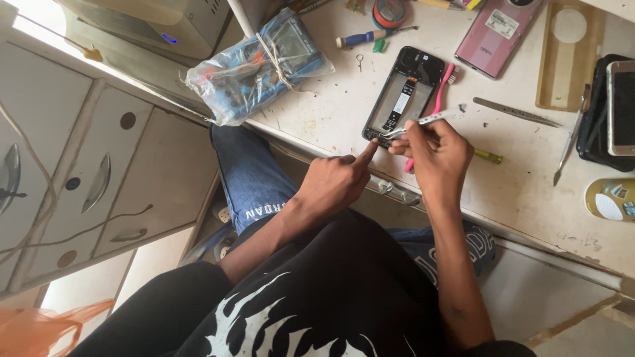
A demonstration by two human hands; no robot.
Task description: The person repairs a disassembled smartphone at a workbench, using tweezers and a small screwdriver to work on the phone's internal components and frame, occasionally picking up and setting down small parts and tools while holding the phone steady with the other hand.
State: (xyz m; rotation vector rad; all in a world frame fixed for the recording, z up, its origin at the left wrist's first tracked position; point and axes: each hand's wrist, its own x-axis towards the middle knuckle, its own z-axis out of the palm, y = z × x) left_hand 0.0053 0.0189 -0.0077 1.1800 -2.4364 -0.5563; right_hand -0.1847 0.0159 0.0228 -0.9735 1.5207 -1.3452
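Right grip (433, 142) pinches metal tweezers (413, 123) at the opened phone's (403, 96) bottom edge; left hand (334, 182) steadies it with one fingertip, empty. Looks like picking out a tiny part, so steady hands next.

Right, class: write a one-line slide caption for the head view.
Right hand works tweezers into an opened phone frame; left hand steadies its corner.

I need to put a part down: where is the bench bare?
Bare bench between the plastic bag and the phone frame, and below the flat metal tool. The top edge is crowded, as is the frame, where the left hand and right hand work.
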